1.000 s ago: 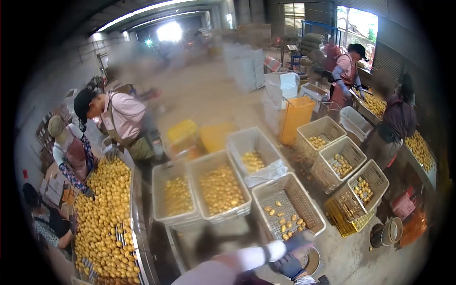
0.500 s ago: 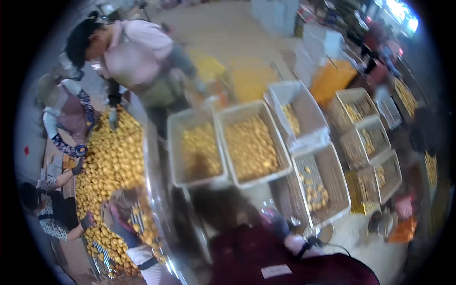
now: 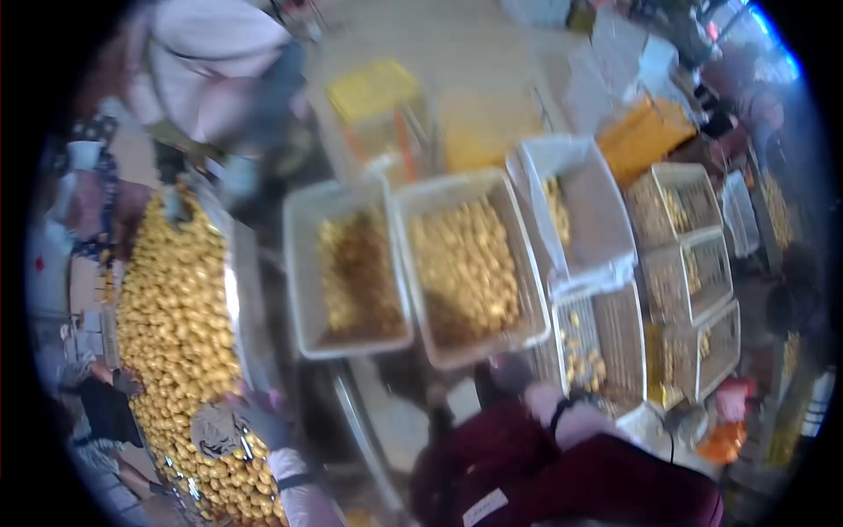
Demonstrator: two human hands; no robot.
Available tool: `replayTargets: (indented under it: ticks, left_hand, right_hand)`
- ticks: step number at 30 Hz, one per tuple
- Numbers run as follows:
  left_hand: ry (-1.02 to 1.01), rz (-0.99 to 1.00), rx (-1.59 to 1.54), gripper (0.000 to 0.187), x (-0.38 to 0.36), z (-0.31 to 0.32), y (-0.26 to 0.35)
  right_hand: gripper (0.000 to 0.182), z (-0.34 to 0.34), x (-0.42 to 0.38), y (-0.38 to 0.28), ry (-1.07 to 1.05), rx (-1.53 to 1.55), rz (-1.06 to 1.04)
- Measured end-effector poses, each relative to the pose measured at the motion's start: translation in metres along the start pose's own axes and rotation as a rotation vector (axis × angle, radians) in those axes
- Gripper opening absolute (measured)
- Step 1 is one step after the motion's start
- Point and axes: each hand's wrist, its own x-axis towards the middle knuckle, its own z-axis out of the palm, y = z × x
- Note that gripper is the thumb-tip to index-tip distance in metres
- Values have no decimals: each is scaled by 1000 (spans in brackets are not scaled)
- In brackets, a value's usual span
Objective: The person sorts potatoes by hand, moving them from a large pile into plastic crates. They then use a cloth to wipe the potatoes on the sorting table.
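Note:
My left hand [image 3: 265, 418], in a grey glove with a dark band at the wrist, is over the bed of round yellow produce [image 3: 180, 299]. Its blurred fingers are closed at the edge of a crumpled grey-brown cloth [image 3: 218, 430]. My right hand [image 3: 509, 371], dark-gloved and smeared by motion, is right by the front corner of a pale crate [image 3: 457, 358] full of the same produce; its fingers are mostly hidden. Left of that crate stands a second pale crate [image 3: 294, 281], partly filled and in shadow.
A co-worker in a pale top [image 3: 215, 53] leans over the far end of the bed; others work along its left side. More crates, including a lined one [image 3: 606, 202] and a slatted one [image 3: 628, 342], stand at right. A metal rail [image 3: 356, 422] runs near me.
The view has shifted, with the bed now further left. My left hand and the cloth have moved lower over the produce. My right hand has come up to the crate's front corner.

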Motion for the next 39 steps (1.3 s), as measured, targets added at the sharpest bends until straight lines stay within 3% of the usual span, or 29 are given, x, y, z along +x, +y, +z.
replayTargets:
  ticks: [1, 3, 4, 5, 6, 7, 9, 11, 13, 15, 18, 21, 22, 24, 26, 29, 31, 34, 37, 39]
  left_hand:
    - [2, -12, -42, 75, 5, 7, -3]
    - [72, 180, 26, 72, 16, 30, -34]
    - [39, 163, -20, 73, 21, 31, -38]
    - [26, 149, -30, 73, 25, 34, -40]
    - [12, 154, 24, 74, 30, 30, -33]
    - [2, 166, 77, 75, 41, 27, -24]
    - [20, 236, 247, 75, 59, 28, -21]
    - [7, 321, 251, 74, 75, 36, -34]
    - [-25, 306, 257, 72, 76, 38, -41]
    - [-54, 254, 233, 72, 77, 34, -33]
    - [-93, 164, 242, 77, 73, 32, -27]
    - [-98, 152, 244, 78, 77, 33, -28]
    - [-96, 156, 247, 78, 76, 32, -29]
    - [-101, 148, 226, 78, 77, 32, -29]
    - [-105, 123, 216, 78, 75, 29, -24]
    - [-103, 87, 218, 79, 76, 31, -17]
    - [-115, 86, 242, 80, 73, 30, -25]
    - [-77, 93, 222, 80, 73, 32, -19]
    - [-76, 118, 267, 79, 75, 30, -13]
    - [-90, 106, 253, 80, 75, 31, -16]
  right_hand:
    - [32, -22, 11, 0, 341, 167, -5]
    - [26, -61, 42, 9, 570, 50, 121]
    - [25, -64, 72, 34, 565, 214, 226]
    - [28, -89, 90, 32, 617, 226, 71]
    - [30, -87, 107, 40, 581, 218, 176]
    - [31, -97, 128, 35, 381, 316, 380]
    - [33, -84, 170, 48, -6, 432, 507]
    - [34, -14, 193, 94, -1, 64, 211]
    - [35, 50, 207, 123, 71, -64, 91]
    - [37, 104, 206, 113, 208, 43, 174]
    - [33, 77, 192, 51, -196, 68, 320]
    - [24, 34, 212, 7, -331, 273, 292]
    - [19, 65, 223, 29, -22, -297, -123]
    - [26, 28, 260, 4, 426, -230, -244]
    - [51, -15, 298, -27, 108, -190, 9]
    - [54, 21, 326, -30, -74, -481, 141]
    - [53, 53, 307, -9, -76, -157, 166]
    - [39, 77, 263, 19, -198, -1, 24]
    - [31, 47, 258, 19, -344, 240, 66]
    - [37, -13, 270, 20, -105, 210, -3]
